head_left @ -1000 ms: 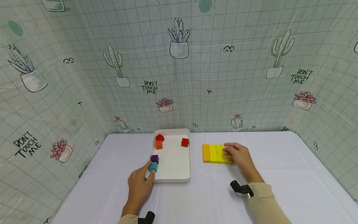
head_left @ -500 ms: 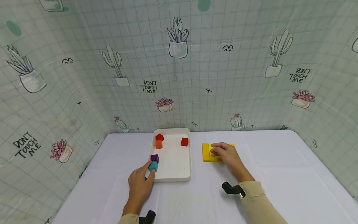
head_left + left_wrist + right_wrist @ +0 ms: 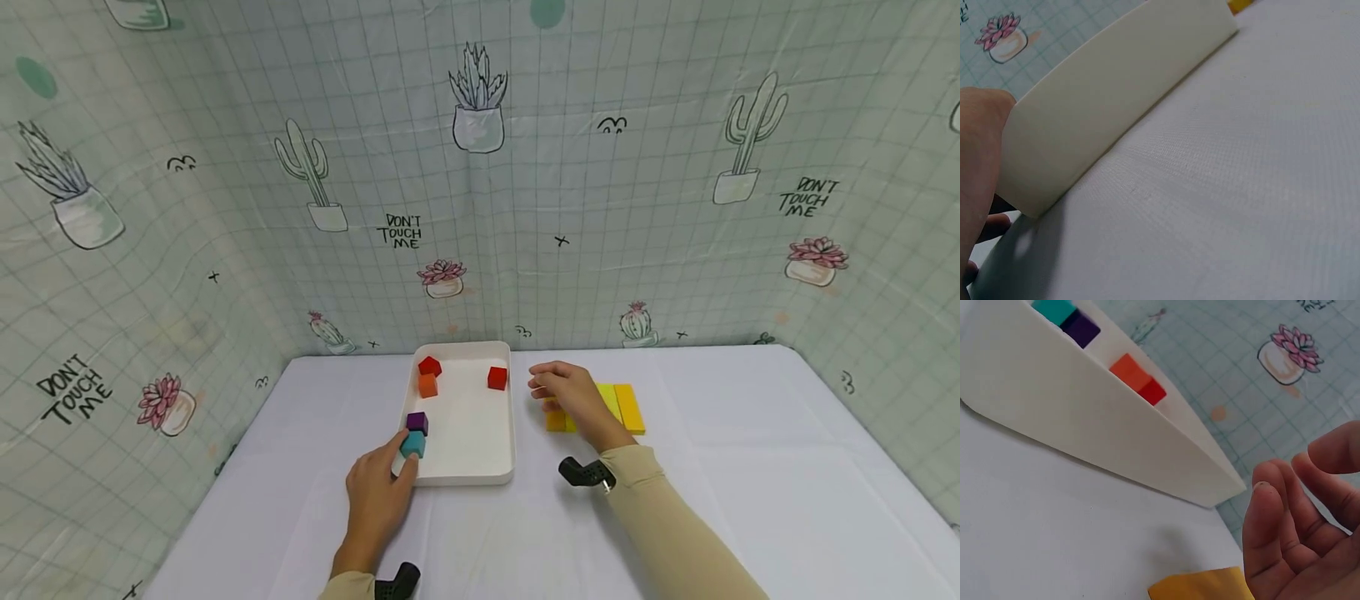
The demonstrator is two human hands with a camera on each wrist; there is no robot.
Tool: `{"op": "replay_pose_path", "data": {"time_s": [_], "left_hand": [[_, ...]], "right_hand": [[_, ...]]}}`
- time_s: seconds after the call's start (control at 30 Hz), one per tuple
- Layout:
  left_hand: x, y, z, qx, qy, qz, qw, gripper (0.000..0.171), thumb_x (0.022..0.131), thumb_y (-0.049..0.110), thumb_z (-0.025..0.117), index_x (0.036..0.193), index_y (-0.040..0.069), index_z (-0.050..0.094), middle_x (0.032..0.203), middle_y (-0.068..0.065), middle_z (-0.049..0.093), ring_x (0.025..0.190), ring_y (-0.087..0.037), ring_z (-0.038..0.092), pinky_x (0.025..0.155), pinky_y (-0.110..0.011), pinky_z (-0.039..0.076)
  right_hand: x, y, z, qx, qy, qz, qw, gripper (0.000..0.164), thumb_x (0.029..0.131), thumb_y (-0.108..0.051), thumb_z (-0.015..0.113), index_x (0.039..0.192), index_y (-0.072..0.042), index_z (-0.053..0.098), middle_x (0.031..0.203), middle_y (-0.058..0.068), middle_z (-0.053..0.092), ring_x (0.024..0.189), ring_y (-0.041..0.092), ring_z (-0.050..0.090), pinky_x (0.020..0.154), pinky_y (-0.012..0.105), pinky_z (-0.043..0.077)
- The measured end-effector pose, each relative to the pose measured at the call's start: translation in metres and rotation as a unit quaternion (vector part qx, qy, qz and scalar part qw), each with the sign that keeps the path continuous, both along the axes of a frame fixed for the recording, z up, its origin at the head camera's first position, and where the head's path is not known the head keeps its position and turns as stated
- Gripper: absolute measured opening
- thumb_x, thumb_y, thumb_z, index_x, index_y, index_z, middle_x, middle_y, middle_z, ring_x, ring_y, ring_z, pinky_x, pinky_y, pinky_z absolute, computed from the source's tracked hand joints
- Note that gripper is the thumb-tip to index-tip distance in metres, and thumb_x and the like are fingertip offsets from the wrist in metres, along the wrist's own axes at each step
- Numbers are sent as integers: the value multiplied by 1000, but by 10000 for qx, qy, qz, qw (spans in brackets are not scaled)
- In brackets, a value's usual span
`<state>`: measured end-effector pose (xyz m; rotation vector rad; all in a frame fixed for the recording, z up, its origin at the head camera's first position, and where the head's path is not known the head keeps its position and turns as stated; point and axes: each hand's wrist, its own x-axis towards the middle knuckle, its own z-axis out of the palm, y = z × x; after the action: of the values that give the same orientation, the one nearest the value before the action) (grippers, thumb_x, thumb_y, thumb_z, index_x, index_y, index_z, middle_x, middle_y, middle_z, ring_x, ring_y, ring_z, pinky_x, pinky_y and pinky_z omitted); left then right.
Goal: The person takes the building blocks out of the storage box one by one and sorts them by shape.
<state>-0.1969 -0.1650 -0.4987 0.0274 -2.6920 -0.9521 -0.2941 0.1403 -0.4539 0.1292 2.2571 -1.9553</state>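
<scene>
At the near-left corner of a white tray (image 3: 457,481) is my left hand (image 3: 378,492), gripping its rim between thumb and forefinger. The left wrist view shows the thumb (image 3: 982,137) at the tray's corner, with other fingers partly hidden behind it. Close to those fingers lies a teal block (image 3: 413,444) inside the tray. My right hand (image 3: 573,396) hovers over the left part of a row of yellow blocks (image 3: 628,408) and hides some of them. Its fingers are loosely bent in the right wrist view, with nothing visible between them.
Inside the tray, a purple block (image 3: 417,423) touches or nearly touches the teal one. An orange block (image 3: 427,385) and a red block (image 3: 430,367) sit farther back on the left, another red block (image 3: 497,378) at the right wall. A printed cloth (image 3: 540,183) hangs behind the white table (image 3: 480,550).
My right hand has moved left across the yellow row toward the tray, uncovering the row's right end. The left hand stays at the tray's corner, and the blocks have not visibly shifted.
</scene>
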Motion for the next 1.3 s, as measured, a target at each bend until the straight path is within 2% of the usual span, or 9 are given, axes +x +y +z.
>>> {"op": "replay_pose_path", "data": {"time_s": [0.2,0.33,0.53,0.77,0.9,1.13,1.3], "left_hand": [[-1,-2,-1,-2,-65,-1,10000,44,98,24,61,140,12,60,132,-16,64,126,-39,50,109,-63,25],[0,-2,-2,6,-84,0,10000,45,98,25,60,141,11,60,133,-16,63,126,-40,50,109,-64,24],[0,-1,-2,27,-98,43,9999,45,98,25,61,141,12,59,133,-17,63,127,-40,49,110,-63,24],[0,-1,-2,51,-50,20,10000,44,98,24,61,140,11,60,133,-15,63,126,-39,49,110,-63,23],[0,-1,-2,72,-52,29,10000,44,97,24,61,140,11,60,133,-15,63,126,-39,49,110,-63,23],[-1,-1,-4,47,25,34,10000,44,97,24,62,139,12,61,131,-15,65,124,-38,51,109,-63,25],[-3,-2,-6,15,45,44,10000,44,97,25,62,139,12,61,131,-14,65,124,-37,51,109,-62,25]], "right_hand": [[-16,-14,-1,-174,-90,75,9998,36,100,-25,58,129,-5,64,119,14,67,105,27,64,82,30,56],[-24,-21,-4,-165,4,73,9998,33,100,-23,60,127,-6,66,119,12,67,105,27,64,84,32,56],[-33,-29,-5,-117,32,125,9998,35,98,-17,60,129,-2,63,123,13,64,106,27,62,88,35,56],[-43,-36,-5,-31,358,318,9988,39,96,-12,60,133,1,60,125,13,61,107,30,61,92,39,55],[-49,-39,-3,321,524,473,9970,36,97,-14,62,130,0,62,125,12,63,104,28,62,92,40,54],[-58,-47,-6,1171,733,485,9892,31,94,-11,63,123,-2,66,116,11,66,98,27,60,83,34,55],[-60,-52,-6,1772,816,590,9790,33,91,-7,63,124,-3,67,117,10,65,102,28,59,89,37,54]]}}
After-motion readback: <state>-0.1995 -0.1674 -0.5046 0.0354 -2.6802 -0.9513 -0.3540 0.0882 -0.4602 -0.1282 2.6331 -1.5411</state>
